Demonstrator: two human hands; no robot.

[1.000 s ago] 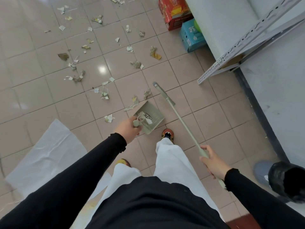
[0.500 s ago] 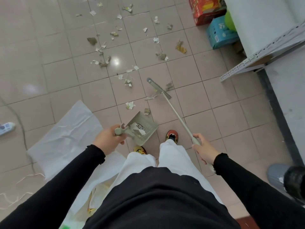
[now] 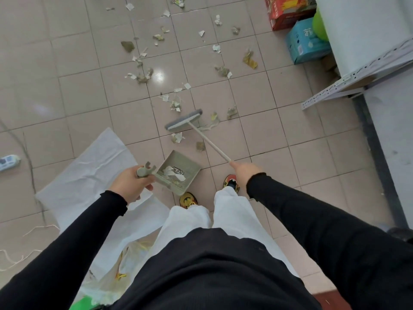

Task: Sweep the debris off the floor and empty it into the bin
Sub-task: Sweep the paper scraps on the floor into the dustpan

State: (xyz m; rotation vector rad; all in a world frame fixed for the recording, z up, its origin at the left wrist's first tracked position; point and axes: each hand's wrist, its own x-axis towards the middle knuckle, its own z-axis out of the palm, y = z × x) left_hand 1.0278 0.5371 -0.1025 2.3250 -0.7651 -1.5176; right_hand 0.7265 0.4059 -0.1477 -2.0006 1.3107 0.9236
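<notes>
Plainly, most of the debris is not yet gathered: torn paper and crumpled scraps lie scattered over the tiled floor, thickest beyond the broom head, with two bits between that head and the dustpan. A few pieces already sit in the pan. The left hand is wrapped around the dustpan's handle, holding the pan low in front of the shoes, mouth toward the broom; whether its lip touches the tiles I cannot tell. The right hand is closed around the broom's pale shaft, head resting on the floor.

Likely trouble: if the lip rides above the tiles, scraps will slide under it rather than in. A quick stroke could flick the light paper sideways, past the pan. Tilting the pan forward would spill what it holds. The white sheet just beside the left foot could bunch underfoot. No bin is clearly in view.
</notes>
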